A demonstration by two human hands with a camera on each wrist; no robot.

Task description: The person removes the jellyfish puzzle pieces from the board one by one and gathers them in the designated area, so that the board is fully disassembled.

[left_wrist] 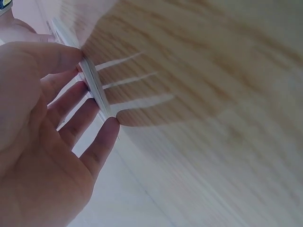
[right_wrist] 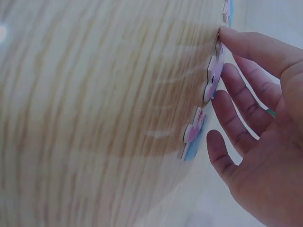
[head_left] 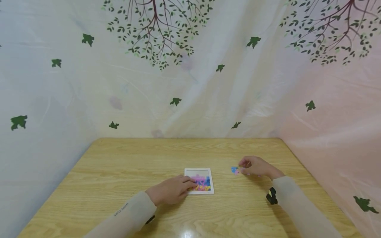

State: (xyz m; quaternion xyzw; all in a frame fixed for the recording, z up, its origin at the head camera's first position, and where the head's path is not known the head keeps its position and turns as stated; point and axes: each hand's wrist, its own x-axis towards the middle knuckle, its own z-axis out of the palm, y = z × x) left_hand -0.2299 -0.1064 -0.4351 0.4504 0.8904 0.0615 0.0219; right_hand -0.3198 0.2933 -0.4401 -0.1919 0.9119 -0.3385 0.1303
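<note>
A white-framed jigsaw puzzle [head_left: 212, 185] lies on the table, its lower part filled with pink, blue and yellow pieces. Over its left side rests my left hand [head_left: 174, 190], fingers spread across the pieces. Seen from the left wrist, the thumb and fingertips touch the frame's edge [left_wrist: 97, 87]. To the right, my right hand [head_left: 255, 166] bends over a few loose pieces. Its thumb and fingers close around a pink puzzle piece [right_wrist: 216, 71] low at the tabletop. A blue-and-pink piece [right_wrist: 194, 135] lies beside the little finger; another piece [right_wrist: 226, 12] is beyond the thumb.
The wooden table [head_left: 134, 155] runs back to a hanging cloth [head_left: 190, 115] printed with leaves and branches. More cloth hangs along both sides. Dark wrist straps [head_left: 271, 196] show at the sleeves.
</note>
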